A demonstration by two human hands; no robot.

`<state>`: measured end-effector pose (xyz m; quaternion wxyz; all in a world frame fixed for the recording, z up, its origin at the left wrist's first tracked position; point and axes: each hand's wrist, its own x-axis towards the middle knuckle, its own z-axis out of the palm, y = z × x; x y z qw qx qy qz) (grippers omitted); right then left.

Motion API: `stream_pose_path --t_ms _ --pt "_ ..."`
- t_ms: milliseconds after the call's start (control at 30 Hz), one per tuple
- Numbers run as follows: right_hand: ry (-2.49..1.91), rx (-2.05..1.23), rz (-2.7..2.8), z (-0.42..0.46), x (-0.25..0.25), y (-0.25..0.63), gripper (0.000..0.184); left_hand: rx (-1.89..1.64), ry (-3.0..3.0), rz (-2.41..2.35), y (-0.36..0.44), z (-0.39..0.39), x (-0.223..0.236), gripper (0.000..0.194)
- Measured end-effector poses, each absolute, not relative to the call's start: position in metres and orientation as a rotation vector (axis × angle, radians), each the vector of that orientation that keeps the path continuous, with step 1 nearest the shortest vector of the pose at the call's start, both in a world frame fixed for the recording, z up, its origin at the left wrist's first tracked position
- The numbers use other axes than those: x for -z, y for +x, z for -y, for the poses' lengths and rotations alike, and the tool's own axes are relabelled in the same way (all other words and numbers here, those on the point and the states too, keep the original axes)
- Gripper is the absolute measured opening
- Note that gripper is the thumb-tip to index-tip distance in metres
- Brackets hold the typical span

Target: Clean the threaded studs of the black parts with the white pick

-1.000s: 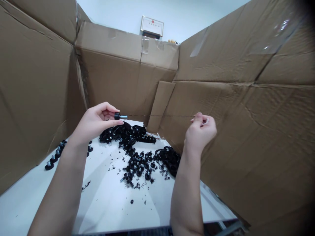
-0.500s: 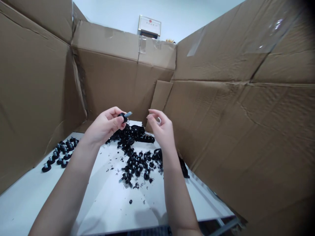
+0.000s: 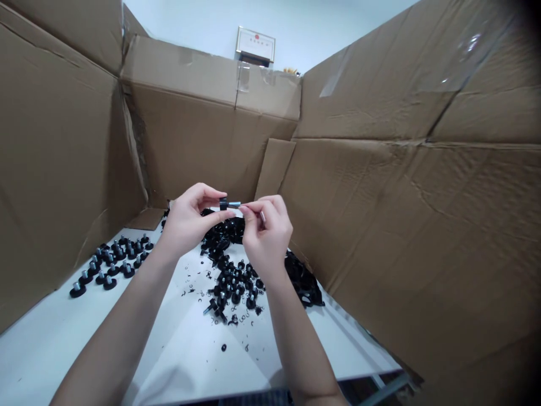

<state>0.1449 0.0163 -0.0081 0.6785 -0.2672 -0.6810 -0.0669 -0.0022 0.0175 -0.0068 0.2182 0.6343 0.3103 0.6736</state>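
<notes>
My left hand point(image 3: 190, 217) pinches a screw with a round black head point(image 3: 223, 203) between thumb and fingers. Its bright metal shank point(image 3: 235, 204) points right, held level above the table. My right hand point(image 3: 268, 228) is closed close to the shank's tip. A small pale, slim thing point(image 3: 262, 217) shows between its fingers; its kind I cannot make out. Below the hands lies a loose heap of similar black-headed screws point(image 3: 236, 285). More of them stand upright, shanks up, in a group point(image 3: 120, 254) at the left.
Cardboard walls point(image 3: 203, 135) enclose the white table point(image 3: 169, 338) at the back and both sides. Black scraps and tiny curled trimmings point(image 3: 247, 316) lie about the heap. A dark pile point(image 3: 302, 282) sits by the right wall. A framed certificate point(image 3: 256, 44) hangs above.
My right hand has moved left, up to the screw's shank. The screw has turned from slanting upward to level, pointing right. My left thumb has stretched out beneath it.
</notes>
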Motion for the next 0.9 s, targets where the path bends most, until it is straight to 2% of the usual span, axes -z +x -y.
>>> stream_pose_path --t_ms 133,300,433,600,767,900 --pt "-0.631 0.287 1.43 -0.023 0.004 0.158 0.016 -1.818 2.015 -0.94 -0.006 -0.006 0.003 0.027" --pt "-0.679 0.309 1.324 -0.026 -0.004 0.176 0.017 -1.867 1.91 -0.855 -0.008 0.001 -0.002 0.028" --pt "-0.749 0.355 1.236 -0.027 -0.008 0.187 0.019 -1.905 1.796 -0.96 -0.018 -0.006 -0.003 0.031" --pt "-0.774 0.372 1.155 -0.032 -0.009 0.196 0.018 -1.721 1.8 -1.004 -0.027 -0.003 -0.007 0.031" --pt "-0.816 0.324 1.109 -0.033 -0.01 0.198 0.018 -1.452 1.747 -0.84 -0.026 0.0 -0.007 0.027" --pt "-0.799 0.095 1.374 -0.03 -0.01 0.194 0.016 -1.4 1.622 -0.675 -0.021 -0.007 -0.005 0.038"
